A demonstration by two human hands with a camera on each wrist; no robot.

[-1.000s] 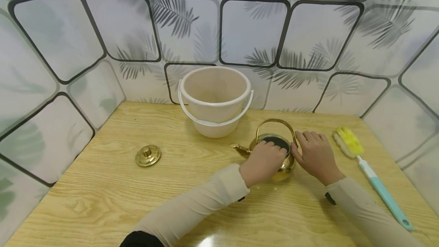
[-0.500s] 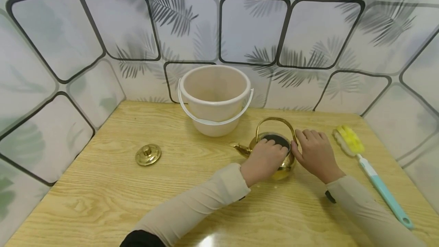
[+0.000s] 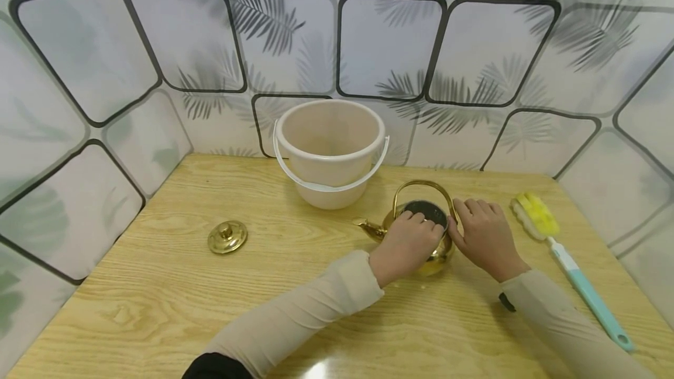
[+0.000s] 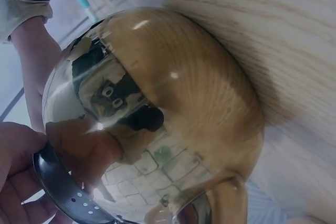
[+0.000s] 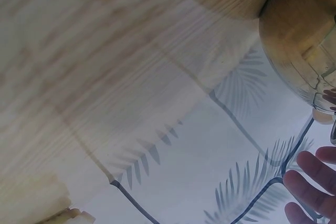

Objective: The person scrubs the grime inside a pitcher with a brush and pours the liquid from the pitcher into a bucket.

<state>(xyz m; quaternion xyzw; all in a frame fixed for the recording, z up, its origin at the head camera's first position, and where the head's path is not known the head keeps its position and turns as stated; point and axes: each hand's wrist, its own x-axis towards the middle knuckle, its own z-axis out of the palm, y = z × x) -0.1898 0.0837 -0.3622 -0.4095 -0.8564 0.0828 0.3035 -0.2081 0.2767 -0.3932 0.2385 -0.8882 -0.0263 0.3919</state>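
Observation:
A gold teapot [image 3: 434,265] with a tall arched handle stands on the wooden table, its spout toward the left. Over its mouth lies my left hand [image 3: 406,245]. In the left wrist view, thumb and fingers pinch the dark rim of a perforated strainer [image 4: 73,195], whose lower part is hidden in the pot. My right hand [image 3: 484,240] holds the teapot's right side where the handle meets the body, thumb nearer me. Only some fingertips of that hand show beside the pot in the right wrist view. The teapot lid [image 3: 227,237] lies apart at the left, knob up.
Behind the teapot stands a pale bucket [image 3: 330,183], its white bail hanging in front. A brush [image 3: 584,288] with a yellow sponge head and turquoise handle lies at the right. Patterned walls close off the table's back and sides.
More of the speckled dark strainer shows at the teapot's mouth, as it tilts slightly under my left fingers. My right hand stays on the teapot; the lid, bucket and brush keep their places.

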